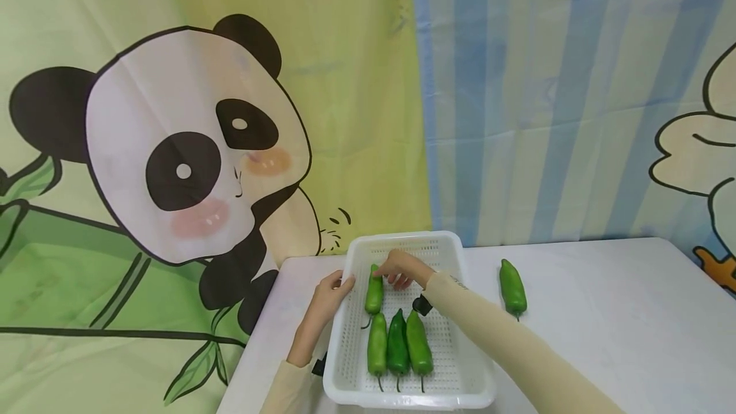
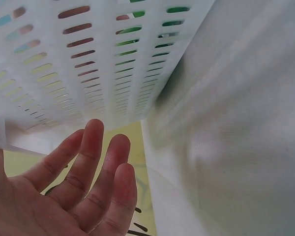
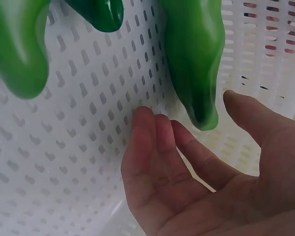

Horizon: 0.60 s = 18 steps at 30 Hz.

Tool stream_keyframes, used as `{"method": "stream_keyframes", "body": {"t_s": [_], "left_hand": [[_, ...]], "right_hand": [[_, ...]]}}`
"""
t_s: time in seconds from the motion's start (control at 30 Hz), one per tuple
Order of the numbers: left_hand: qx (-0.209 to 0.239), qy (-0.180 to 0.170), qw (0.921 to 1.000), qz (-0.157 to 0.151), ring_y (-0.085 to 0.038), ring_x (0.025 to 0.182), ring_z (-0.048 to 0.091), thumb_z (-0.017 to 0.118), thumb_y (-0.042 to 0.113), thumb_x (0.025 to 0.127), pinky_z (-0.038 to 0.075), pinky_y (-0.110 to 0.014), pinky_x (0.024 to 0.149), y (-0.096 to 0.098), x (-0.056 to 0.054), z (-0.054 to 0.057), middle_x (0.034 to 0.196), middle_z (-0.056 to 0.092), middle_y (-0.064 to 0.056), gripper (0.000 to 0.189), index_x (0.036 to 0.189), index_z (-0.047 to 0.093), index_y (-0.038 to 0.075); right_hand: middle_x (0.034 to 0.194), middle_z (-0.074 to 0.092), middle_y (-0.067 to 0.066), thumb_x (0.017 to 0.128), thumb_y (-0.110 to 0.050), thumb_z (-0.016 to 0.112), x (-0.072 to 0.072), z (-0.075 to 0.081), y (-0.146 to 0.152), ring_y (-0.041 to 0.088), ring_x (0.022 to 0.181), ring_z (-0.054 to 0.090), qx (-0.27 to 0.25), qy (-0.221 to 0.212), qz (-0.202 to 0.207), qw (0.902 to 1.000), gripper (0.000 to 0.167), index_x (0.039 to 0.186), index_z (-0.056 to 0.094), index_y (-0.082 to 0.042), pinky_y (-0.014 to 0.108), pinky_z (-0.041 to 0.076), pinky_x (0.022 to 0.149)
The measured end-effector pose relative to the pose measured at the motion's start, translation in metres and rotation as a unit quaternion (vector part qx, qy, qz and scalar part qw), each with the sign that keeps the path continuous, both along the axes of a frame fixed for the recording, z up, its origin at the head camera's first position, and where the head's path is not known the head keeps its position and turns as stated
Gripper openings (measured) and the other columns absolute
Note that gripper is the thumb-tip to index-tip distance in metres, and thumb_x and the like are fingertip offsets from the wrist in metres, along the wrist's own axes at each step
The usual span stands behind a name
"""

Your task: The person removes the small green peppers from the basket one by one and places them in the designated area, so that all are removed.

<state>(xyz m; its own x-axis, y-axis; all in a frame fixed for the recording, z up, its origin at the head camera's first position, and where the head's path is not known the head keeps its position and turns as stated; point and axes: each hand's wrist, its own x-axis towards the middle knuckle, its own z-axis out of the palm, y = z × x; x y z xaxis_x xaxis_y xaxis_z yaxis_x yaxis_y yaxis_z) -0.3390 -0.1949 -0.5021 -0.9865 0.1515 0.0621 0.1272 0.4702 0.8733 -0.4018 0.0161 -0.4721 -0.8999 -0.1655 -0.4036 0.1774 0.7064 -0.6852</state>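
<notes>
A white plastic basket [image 1: 408, 400] with slotted walls stands on the table, holding green peppers. My right hand [image 1: 404, 268] reaches inside it, beside the tip of a single pepper [image 1: 374, 294] near the left wall. In the right wrist view the thumb and loosely bent fingers lie on either side of that pepper's tip [image 3: 204, 115], with gaps showing. Three more peppers [image 1: 398, 344] lie in a row toward the near end, stems facing me. At the basket's left rim is my left hand [image 1: 329, 296], its relaxed fingers [image 2: 91, 147] outside the slotted wall.
Another green pepper [image 1: 512, 288] lies on the white-covered table [image 1: 598, 312] to the right of the basket. Behind the table hangs a printed curtain [image 1: 368, 114] with a panda and blue stripes.
</notes>
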Motion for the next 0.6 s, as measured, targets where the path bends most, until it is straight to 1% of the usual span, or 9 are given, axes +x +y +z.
{"method": "stream_keyframes", "body": {"t_s": [0.17,0.3,0.4,0.5,0.6], "left_hand": [[-0.004,0.003,1.0000,-0.001,-0.021,0.077,0.072,0.056,0.042,0.102,0.062,-0.036,0.060,0.000,0.000,0.001,0.106,0.071,-0.018,0.046,0.136,0.061,0.012],[-0.005,0.003,1.0000,-0.001,-0.021,0.076,0.072,0.056,0.042,0.102,0.062,-0.036,0.060,0.001,0.000,0.001,0.105,0.071,-0.018,0.044,0.135,0.062,0.013],[-0.005,0.003,1.0000,-0.001,-0.021,0.076,0.072,0.056,0.042,0.102,0.061,-0.036,0.060,0.000,-0.001,0.001,0.104,0.071,-0.018,0.043,0.135,0.062,0.013],[-0.004,0.004,1.0000,-0.003,-0.021,0.076,0.072,0.056,0.041,0.102,0.062,-0.036,0.060,0.000,0.000,0.001,0.104,0.071,-0.018,0.044,0.135,0.062,0.012],[-0.002,0.004,1.0000,-0.005,-0.021,0.076,0.072,0.056,0.041,0.102,0.062,-0.036,0.060,0.000,0.000,0.001,0.104,0.071,-0.018,0.044,0.135,0.062,0.012]], "right_hand": [[0.107,0.071,0.020,0.091,-0.038,0.072,0.001,-0.001,-0.006,0.037,0.094,0.073,0.007,0.009,-0.008,0.9999,0.040,0.103,0.062,-0.001,0.047,0.062,0.084],[0.105,0.071,0.020,0.092,-0.039,0.072,0.001,-0.003,-0.009,0.036,0.093,0.073,0.017,0.019,-0.011,0.9996,0.039,0.101,0.063,-0.002,0.047,0.062,0.083],[0.105,0.072,0.021,0.093,-0.038,0.071,0.001,-0.004,-0.011,0.037,0.094,0.073,0.018,0.024,-0.014,0.9995,0.039,0.101,0.065,0.000,0.047,0.061,0.083],[0.105,0.072,0.021,0.093,-0.038,0.071,0.002,-0.006,-0.013,0.037,0.094,0.073,0.017,0.026,-0.018,0.9993,0.038,0.097,0.063,-0.001,0.047,0.062,0.083],[0.103,0.072,0.021,0.092,-0.038,0.071,0.002,-0.008,-0.014,0.036,0.090,0.073,0.017,0.028,-0.024,0.9992,0.037,0.093,0.060,-0.003,0.045,0.062,0.079]]}}
